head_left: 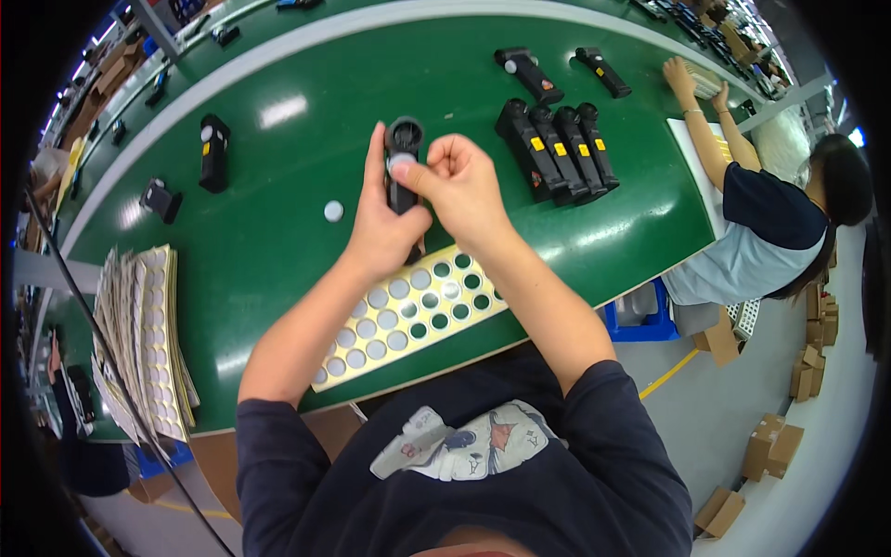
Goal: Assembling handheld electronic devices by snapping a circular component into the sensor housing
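Observation:
A black handheld device with a round head (pixel 405 136) stands out in front of me, held in my left hand (pixel 382 227). That hand wraps its lower part, with the index finger stretched along its left side. On the device's front, just under the head, sits a round white sticker (pixel 401 161). My right hand (pixel 469 195) has its thumb on this sticker, and its other fingers are curled in. Below my wrists lies a sheet of round stickers (pixel 376 327); several of its circles are bare and show the green table. A loose white disc (pixel 333 212) rests left of my hands.
Several black devices (pixel 560 153) stand in a row at the right, with two more (pixel 529 74) (pixel 603 72) behind. Two others (pixel 213 153) (pixel 161 200) lie at the left. A stack of sticker sheets (pixel 153 339) is at the near left. A co-worker (pixel 756 218) sits at the right.

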The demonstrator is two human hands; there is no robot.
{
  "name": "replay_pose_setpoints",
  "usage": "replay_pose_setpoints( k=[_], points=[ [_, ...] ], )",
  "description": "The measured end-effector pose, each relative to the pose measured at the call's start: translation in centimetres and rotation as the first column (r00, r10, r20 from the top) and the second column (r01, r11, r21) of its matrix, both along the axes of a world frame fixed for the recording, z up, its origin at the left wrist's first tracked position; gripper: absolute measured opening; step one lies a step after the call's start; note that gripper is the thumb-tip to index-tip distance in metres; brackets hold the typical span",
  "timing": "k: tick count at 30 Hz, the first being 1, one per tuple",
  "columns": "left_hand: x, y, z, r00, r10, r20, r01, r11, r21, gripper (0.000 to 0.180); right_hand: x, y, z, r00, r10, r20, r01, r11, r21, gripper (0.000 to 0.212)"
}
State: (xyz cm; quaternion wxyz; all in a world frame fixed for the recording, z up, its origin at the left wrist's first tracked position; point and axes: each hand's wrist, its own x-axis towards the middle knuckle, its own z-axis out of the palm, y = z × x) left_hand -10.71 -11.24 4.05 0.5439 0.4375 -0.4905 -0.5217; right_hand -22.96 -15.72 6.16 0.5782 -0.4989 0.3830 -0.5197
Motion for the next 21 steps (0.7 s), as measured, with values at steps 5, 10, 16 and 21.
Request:
replay_pose_setpoints(
  k=[5,10,16,21],
  points=[
    [1.3,-0.1,-1.0,0.947,0.119,-0.298,-0.089,0.99,0.111,0.101,-2.2,3.4,-3.6,0.983,0.166,-0.074,-0.179,0.961,-0.213,0.025],
    [3.1,-3.5,-1.2,0.922,0.068,-0.382,-0.005,0.987,0.162,0.072,-6.2,7.8,-5.1,0.632,-0.06,-0.773,-0.575,0.632,-0.52,0.03],
    [1.0,-2.1,-0.5,0.854,0.089,-0.512,0.064,0.96,0.273,0.068,-6.0,8.3,-6.1,0.588,-0.123,-0.799,-0.601,0.595,-0.534,0.027],
    [2.4,-2.5,-1.0,0.73,0.014,-0.683,0.213,0.945,0.248,0.061,-6.5,6.8,-6.9,0.58,0.035,-0.814,-0.68,0.572,-0.459,0.027]
  ],
)
